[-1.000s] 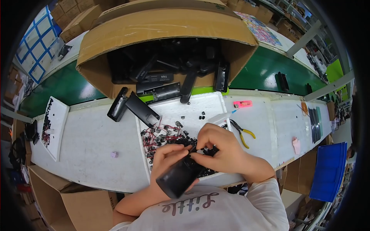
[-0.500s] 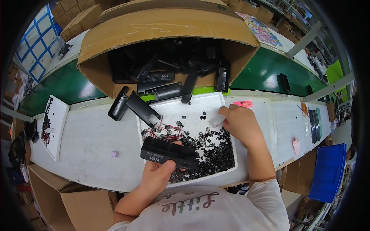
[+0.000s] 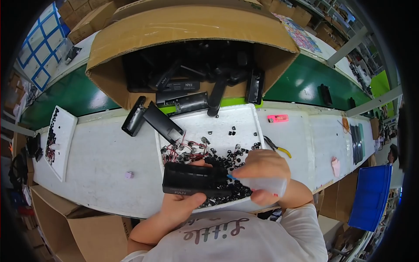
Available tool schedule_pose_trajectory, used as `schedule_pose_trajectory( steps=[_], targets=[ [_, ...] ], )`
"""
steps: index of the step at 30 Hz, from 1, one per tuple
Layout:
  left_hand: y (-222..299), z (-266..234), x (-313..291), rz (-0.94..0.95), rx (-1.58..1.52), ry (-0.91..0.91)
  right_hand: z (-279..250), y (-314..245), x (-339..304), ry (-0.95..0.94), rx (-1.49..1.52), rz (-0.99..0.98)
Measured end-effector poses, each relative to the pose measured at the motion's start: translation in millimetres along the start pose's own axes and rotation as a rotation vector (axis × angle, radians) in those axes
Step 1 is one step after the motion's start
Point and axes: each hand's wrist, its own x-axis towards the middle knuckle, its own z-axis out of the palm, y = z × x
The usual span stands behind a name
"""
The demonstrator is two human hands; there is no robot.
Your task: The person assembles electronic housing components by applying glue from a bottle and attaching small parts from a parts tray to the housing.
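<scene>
My left hand [image 3: 180, 207] grips a black fan housing [image 3: 188, 178], its hollow side turned up, over the near part of a white foam tray [image 3: 198, 124]. In my right hand [image 3: 264, 165] is a translucent squeeze bottle [image 3: 271, 185] with a blue tip. That tip points left, at the right end of the housing; whether it touches cannot be made out. Around and beneath the housing lie many small black plastic parts [image 3: 238, 191]. Little circuit boards with red wires [image 3: 188, 150] are heaped behind it in the tray.
Beyond the tray a large cardboard box [image 3: 192, 32] lies open toward me, full of black housings; a few [image 3: 163, 122] spill out. Pliers [image 3: 279, 147] and a pink lighter-like item [image 3: 278, 118] lie right of the tray. Another foam tray [image 3: 65, 144] is at far left.
My right hand has brought the bottle from the tray's far right corner toward me, to the housing's right end. The housing has tilted, showing its hollow inside. The pliers are now uncovered.
</scene>
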Motion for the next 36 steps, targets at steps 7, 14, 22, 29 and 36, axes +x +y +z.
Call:
schedule_pose_trajectory(
  steps=[7, 14, 22, 29, 36],
  targets=[
    [2, 3, -1, 0.009, 0.062, -0.039, 13, 0, -2, 0.068, 0.024, -0.062],
    [3, 4, -1, -0.004, 0.1, -0.047, 19, -1, -2, 0.099, 0.004, -0.057],
    [-1, -4, 3, 0.152, 0.258, 0.084, -9, -12, 10, 0.094, -0.413, -0.01],
    [11, -3, 4, 0.121, 0.148, 0.149, -50, 40, -15, -0.236, -1.162, 0.895],
    [7, -4, 9, 0.149, -0.02, -0.065, -37, 29, -7, -0.36, -1.067, 0.597]
  ],
)
